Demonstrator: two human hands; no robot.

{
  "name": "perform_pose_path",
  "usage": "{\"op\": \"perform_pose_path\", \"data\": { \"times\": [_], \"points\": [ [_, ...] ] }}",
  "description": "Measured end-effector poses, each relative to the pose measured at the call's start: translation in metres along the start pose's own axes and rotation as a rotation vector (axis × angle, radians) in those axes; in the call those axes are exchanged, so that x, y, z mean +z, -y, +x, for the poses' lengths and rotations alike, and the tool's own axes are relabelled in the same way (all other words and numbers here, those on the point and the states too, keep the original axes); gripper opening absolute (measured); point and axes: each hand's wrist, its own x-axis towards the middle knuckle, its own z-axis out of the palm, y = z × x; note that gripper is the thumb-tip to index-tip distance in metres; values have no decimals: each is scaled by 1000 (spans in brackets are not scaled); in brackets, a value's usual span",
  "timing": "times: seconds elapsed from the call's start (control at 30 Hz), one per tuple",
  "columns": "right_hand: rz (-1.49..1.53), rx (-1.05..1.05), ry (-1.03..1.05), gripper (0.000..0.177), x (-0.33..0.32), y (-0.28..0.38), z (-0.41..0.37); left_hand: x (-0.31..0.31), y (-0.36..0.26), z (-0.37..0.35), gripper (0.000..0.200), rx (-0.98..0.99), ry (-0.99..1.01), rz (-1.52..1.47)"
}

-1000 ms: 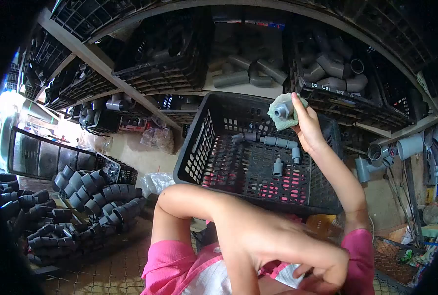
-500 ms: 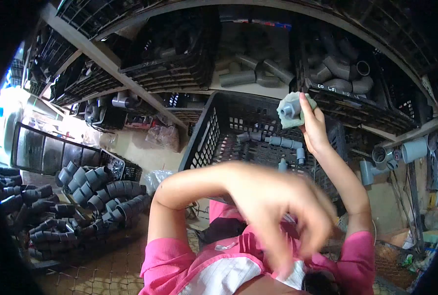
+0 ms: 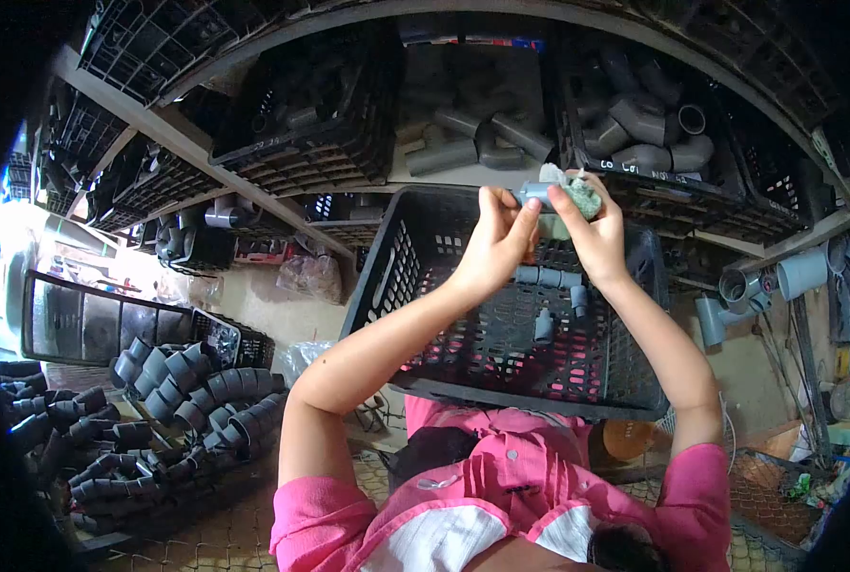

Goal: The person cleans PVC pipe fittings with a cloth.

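Above the far side of a black plastic crate (image 3: 368, 286), both hands meet at a small grey pipe fitting (image 3: 537, 191). My left hand (image 3: 496, 238) is closed on the fitting's left end, thumb and fingers pinching it. My right hand (image 3: 594, 234) grips a crumpled pale-green cloth (image 3: 582, 197), with its thumb pressed against the fitting's right part. The fingers behind the cloth are partly hidden. Inside the crate lie several more grey fittings, among them a short reducer-like piece (image 3: 544, 326) and an elbow (image 3: 578, 300).
Shelves with stacked black crates (image 3: 301, 143) of grey pipe fittings stand ahead. A big pile of dark grey fittings (image 3: 186, 381) lies at left. Larger grey pipe pieces (image 3: 801, 272) hang at right. A clear plastic bag (image 3: 312, 276) sits beyond the crate on the left.
My left hand has moved from in front of my chest up and away to the fitting and taken hold of it. The fitting has turned and shifted slightly left; my right hand keeps the cloth.
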Motion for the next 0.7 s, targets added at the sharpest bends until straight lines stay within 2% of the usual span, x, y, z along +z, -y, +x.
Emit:
{"op": "perform_pose_path", "data": {
  "times": [0.07,0.13,0.23,0.27,0.37,0.4,0.43,0.47,0.5,0.57,0.67,0.7],
  "points": [
    [-36,-68,32,25,4,-5,1,-4,3,3,27,-85,19,-63],
    [-35,-33,57,24,1,-14,2,-12,12,11,27,-131,38,-58],
    [46,73,56,20,-1,-10,2,-10,-2,12,28,-144,-117,29],
    [57,87,54,20,-2,-5,2,-11,-3,11,28,-110,-120,116],
    [58,102,6,26,-1,-5,0,-23,-9,15,38,-77,76,322],
    [82,129,-35,28,3,-4,-1,-22,-13,13,50,-62,46,416],
    [108,157,-77,31,5,-3,-3,-22,-19,13,50,-3,-2,540],
    [142,230,15,40,-1,-4,-3,-23,-24,14,49,58,-51,665],
    [446,347,68,45,-3,-3,-3,-25,-27,15,48,120,-103,790],
    [561,408,48,39,6,11,-5,-28,-28,17,48,115,-160,740],
    [228,221,164,33,6,-5,-8,-29,-23,17,50,104,-231,700],
    [215,204,174,31,7,-4,-8,-27,-21,17,50,120,-242,679]
  ]
}}
